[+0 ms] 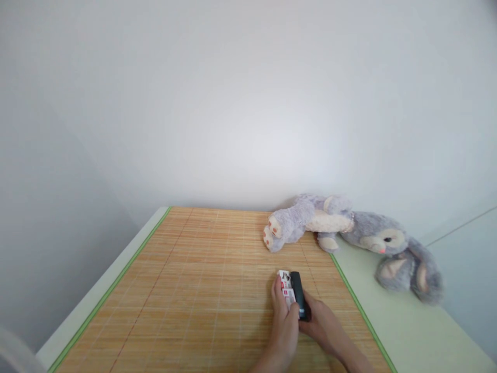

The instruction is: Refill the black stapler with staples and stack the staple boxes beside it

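Observation:
Near the front of the bamboo mat (202, 280), my two hands are close together. My left hand (284, 324) is closed around small white boxes with pink and red print (287, 294), which look like staple boxes; its thumb lies over their near end. Right beside them is a black stapler (298, 295), standing lengthwise away from me. My right hand (320, 318) grips the stapler from its right side, and its fingertips are partly hidden. The boxes and the stapler appear to touch side by side.
A grey plush rabbit (330, 223) lies on its side along the wall (248, 103), with its feet on the mat and its head and ears on the pale green tabletop (419, 331) at right. A pale, blurred object (17, 352) shows at the lower left corner.

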`<state>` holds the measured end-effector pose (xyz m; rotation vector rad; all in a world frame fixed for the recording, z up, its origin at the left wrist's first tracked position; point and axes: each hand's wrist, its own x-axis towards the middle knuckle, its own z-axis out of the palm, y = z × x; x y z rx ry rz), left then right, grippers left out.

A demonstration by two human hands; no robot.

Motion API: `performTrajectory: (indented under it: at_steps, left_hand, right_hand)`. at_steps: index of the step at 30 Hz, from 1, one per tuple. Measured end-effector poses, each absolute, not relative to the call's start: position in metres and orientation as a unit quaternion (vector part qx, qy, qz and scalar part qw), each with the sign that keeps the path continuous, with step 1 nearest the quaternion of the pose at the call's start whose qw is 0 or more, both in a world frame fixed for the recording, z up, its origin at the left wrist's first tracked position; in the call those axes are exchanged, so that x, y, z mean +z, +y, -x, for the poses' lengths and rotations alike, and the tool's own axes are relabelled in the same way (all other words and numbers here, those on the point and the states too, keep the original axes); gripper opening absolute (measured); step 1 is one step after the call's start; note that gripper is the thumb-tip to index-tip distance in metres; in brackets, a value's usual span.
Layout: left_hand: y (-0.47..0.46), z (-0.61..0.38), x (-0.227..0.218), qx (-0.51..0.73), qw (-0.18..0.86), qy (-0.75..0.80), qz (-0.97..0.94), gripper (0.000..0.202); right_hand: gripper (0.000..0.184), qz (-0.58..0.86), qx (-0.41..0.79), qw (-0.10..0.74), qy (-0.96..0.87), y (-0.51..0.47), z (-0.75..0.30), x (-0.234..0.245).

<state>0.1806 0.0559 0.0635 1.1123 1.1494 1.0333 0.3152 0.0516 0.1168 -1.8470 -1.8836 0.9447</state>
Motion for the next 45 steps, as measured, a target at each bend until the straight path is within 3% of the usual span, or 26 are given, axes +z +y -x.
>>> performTrajectory:
  at_steps: [8, 13, 18, 24, 45]
  left_hand:
    - [0.072, -0.252, 0.063, 0.437, 0.617, 0.466, -0.460, 0.084]
    - [0.084, -0.197, 0.063, 0.398, 0.461, 0.480, -0.631, 0.067]
    - [0.102, -0.154, 0.077, 0.344, 0.385, 0.400, -0.757, 0.076]
    - [0.110, -0.156, 0.082, 0.325, 0.341, 0.382, -0.795, 0.073]
    - [0.112, -0.155, 0.078, 0.318, 0.298, 0.387, -0.813, 0.070]
  right_hand:
    - [0.051, 0.677, 0.323, 0.172, -0.638, 0.061, -0.393, 0.117]
    - [0.057, 0.665, 0.338, 0.163, -0.646, 0.062, -0.397, 0.117]
    - [0.059, 0.662, 0.338, 0.116, -0.659, 0.067, -0.399, 0.114]
    - [0.059, 0.653, 0.333, 0.110, -0.671, 0.073, -0.402, 0.111]
    - [0.058, 0.641, 0.331, 0.131, -0.680, 0.075, -0.397, 0.113]
